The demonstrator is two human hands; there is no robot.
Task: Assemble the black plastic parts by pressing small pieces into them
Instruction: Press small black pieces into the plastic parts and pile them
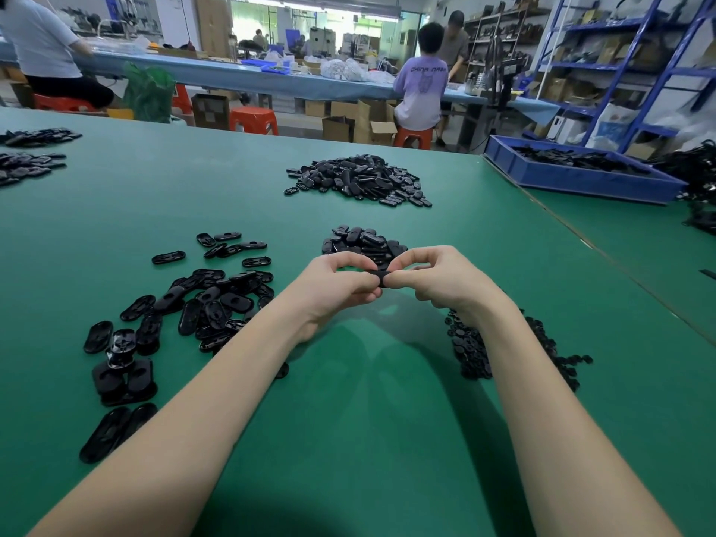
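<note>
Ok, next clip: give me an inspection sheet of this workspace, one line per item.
Surface: green table, flat.
Job's things: one black part pinched between both hands; loose oval parts to the left; small pieces pile under the right forearm; two more piles and ahead.
Clutter: blue bin of black parts, far right.
Grippers: left hand and right hand both grip the part.
Cables: nothing seen.
Surroundings: seated workers, blue shelving, cardboard boxes.
</note>
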